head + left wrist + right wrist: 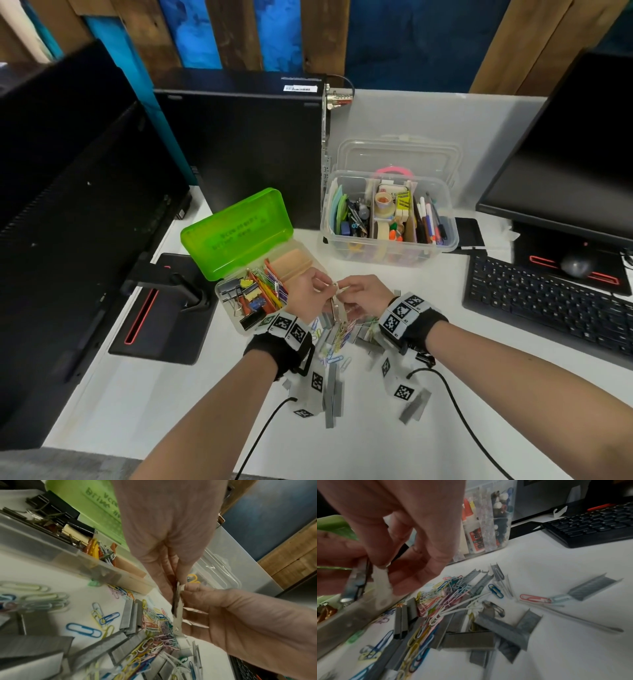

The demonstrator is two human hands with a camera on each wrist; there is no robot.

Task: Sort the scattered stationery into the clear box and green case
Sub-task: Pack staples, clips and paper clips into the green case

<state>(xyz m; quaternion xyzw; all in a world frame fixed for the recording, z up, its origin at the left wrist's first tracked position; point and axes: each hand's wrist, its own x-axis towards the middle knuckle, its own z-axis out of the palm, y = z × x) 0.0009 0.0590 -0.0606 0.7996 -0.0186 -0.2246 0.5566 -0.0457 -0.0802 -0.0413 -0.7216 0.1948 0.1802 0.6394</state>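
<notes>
— What sits on the desk (394, 428)?
— The clear box (388, 219) near the far edge, the open green case (236, 226) left of it, staple strips and paper clips (436, 595) heaped toward the near edge.
— Your grip?
— My left hand (305, 294) and right hand (364, 291) together pinch one staple strip (177, 605) above the heap.

Staple strips (467, 641) and paper clips (436, 599) crowd the desk (394, 428) under both hands.

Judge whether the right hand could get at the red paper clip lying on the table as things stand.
Probably not yet: the path to the red paper clip looks open, but the right hand is pinching a staple strip.
</notes>
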